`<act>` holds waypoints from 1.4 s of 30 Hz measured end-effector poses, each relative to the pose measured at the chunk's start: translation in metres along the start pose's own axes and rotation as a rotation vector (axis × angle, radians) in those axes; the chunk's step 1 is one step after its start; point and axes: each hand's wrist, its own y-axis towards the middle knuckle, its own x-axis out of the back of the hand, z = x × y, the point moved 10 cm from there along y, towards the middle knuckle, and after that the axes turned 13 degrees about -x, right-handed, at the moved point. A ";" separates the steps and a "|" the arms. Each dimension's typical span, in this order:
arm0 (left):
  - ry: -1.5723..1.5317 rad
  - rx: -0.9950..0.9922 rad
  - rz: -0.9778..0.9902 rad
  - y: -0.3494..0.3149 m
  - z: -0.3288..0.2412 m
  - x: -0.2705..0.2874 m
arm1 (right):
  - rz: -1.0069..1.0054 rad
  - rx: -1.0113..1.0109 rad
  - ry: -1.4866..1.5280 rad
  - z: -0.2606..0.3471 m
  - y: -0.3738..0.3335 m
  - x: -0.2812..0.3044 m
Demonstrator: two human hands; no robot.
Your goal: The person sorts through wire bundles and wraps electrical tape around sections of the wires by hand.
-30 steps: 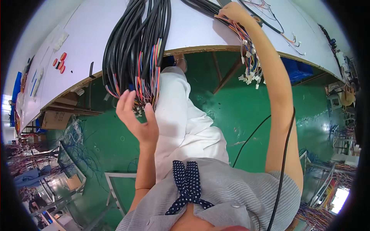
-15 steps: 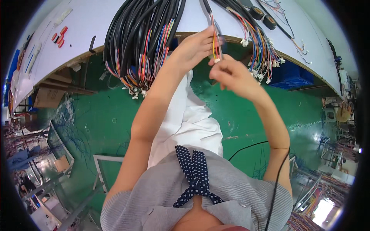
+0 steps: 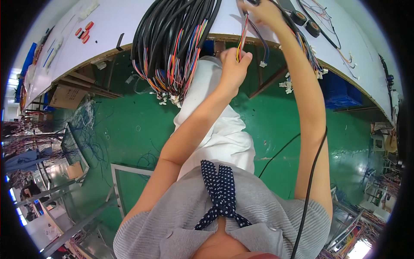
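Honestly, the cable (image 3: 244, 36) looks light and floppy where its thin coloured wires are bare, probably stiffer at the black sheath (image 3: 246, 11), so I'd grab there and go easy on the white connector (image 3: 263, 64). It's over the near edge of the white table (image 3: 229, 20), long axis running away from the body, wires pointing back. Left hand (image 3: 235, 68) pinches the wires; right hand (image 3: 264, 14) is blurred by the sheath, can't tell its grip.

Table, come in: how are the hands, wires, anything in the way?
Left hand closed on coloured wires. Right hand over the table, blurred, grip unclear. Black cable bundle left of the left hand, not blocking it.
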 end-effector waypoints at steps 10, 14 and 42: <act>-0.623 0.716 0.430 -0.017 0.041 -0.038 | 0.376 -0.471 1.321 0.066 -0.024 -0.006; -0.345 0.501 0.423 -0.008 0.018 -0.013 | 0.352 -0.793 1.480 0.061 -0.033 -0.019; -0.211 0.622 0.280 -0.128 0.001 0.107 | 0.644 -0.522 1.815 0.138 -0.255 0.023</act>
